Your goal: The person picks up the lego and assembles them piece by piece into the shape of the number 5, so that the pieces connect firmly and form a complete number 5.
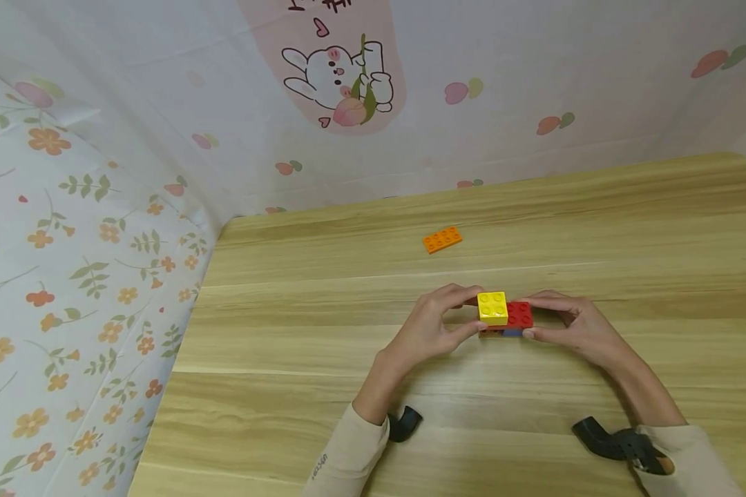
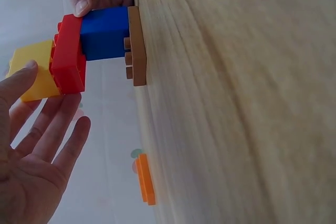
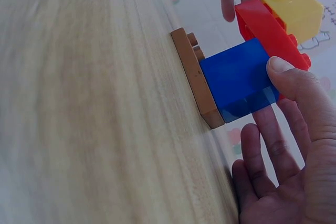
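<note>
Both hands are on a small tower of building bricks above the wooden table. At its bottom lies a flat brown plate [image 2: 138,45], with a blue brick [image 3: 239,80] on one end of it. Above the blue one sits a longer red brick [image 1: 520,315], overhanging the other end of the plate, topped by a square yellow brick [image 1: 493,308]. My left hand [image 1: 434,324] pinches the yellow brick between thumb and fingers, fingertips reaching the red one. From the other side, my right hand [image 1: 575,324] pinches where the red and blue bricks meet.
An orange eight-stud plate [image 1: 443,239] lies farther back on the wooden table [image 1: 286,331]. Behind the table hangs a printed cloth [image 1: 503,83], and a floral cloth [image 1: 87,290] is at the left. Black straps [image 1: 622,442] sit at the wrists.
</note>
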Tool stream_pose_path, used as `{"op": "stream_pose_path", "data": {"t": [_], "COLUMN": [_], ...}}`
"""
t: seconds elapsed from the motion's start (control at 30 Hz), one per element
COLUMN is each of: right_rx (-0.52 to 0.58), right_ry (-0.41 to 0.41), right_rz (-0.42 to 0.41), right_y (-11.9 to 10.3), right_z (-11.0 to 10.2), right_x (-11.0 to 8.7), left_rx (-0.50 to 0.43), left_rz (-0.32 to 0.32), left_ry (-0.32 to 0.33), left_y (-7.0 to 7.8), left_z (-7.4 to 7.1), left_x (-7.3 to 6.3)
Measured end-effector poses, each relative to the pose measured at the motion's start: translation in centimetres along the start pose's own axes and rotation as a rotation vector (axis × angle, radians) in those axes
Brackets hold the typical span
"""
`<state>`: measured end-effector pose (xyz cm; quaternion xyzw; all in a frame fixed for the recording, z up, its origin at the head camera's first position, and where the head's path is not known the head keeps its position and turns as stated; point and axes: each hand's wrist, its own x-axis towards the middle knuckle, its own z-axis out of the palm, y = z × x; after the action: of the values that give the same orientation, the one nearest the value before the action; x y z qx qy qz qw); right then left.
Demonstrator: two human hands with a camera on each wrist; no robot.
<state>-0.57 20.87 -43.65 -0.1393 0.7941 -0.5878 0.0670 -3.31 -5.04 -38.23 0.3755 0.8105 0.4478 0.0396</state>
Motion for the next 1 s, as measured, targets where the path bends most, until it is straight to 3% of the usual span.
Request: {"op": "stream_pose_path", "data": {"t": [1.0], "right_rx": [0.02], "right_ry": [-0.003], "right_rz": [-0.021], "right_y": [-0.05], "right_z": [0.01], "right_x": [0.0], "left_rx": [0.097], "left_rz": [-0.023], "left_ry": [-0.037], "left_y": [0.39], "left_z": [-0.03], "left_x": [0.17]}}
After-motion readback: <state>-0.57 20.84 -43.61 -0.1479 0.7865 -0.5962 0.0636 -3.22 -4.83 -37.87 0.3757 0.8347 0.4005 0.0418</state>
